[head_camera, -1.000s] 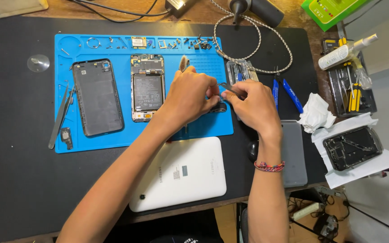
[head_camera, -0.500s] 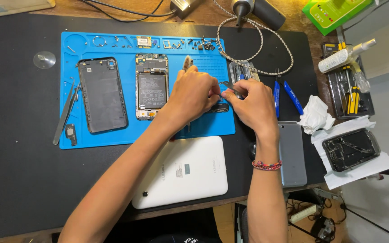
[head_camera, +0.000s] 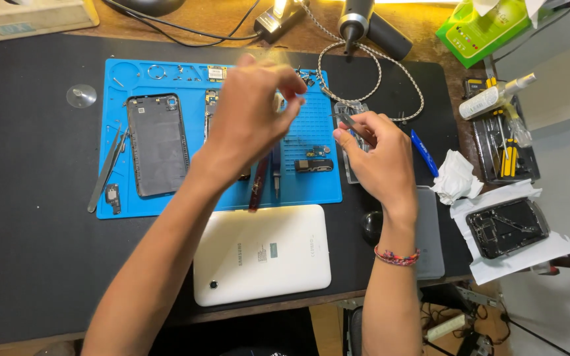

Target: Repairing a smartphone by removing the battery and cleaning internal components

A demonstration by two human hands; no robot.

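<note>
My left hand (head_camera: 252, 112) is lifted above the blue work mat (head_camera: 166, 204) and blurred by motion. Its fingers are drawn together, and I cannot tell if anything small is between them. It hides most of an opened phone (head_camera: 211, 99) lying on the mat. My right hand (head_camera: 377, 158) hovers at the mat's right edge and grips thin metal tweezers (head_camera: 346, 121) that point up and left. A small black phone part (head_camera: 313, 165) lies on the mat between the hands. A black phone back cover (head_camera: 158, 144) rests on the mat's left side.
A white tablet (head_camera: 262, 254) lies face down below the mat. Screwdrivers (head_camera: 258, 188) rest on the mat and spare tweezers (head_camera: 103, 175) at its left edge. To the right are a blue pry tool (head_camera: 423, 151), a crumpled tissue (head_camera: 455, 177), a tool tray (head_camera: 503, 142) and another opened phone (head_camera: 506, 227) on white paper.
My left hand has lifted off the small part and swung up and left over the opened phone. The right hand has pulled back with the tweezers. The view has moved closer.
</note>
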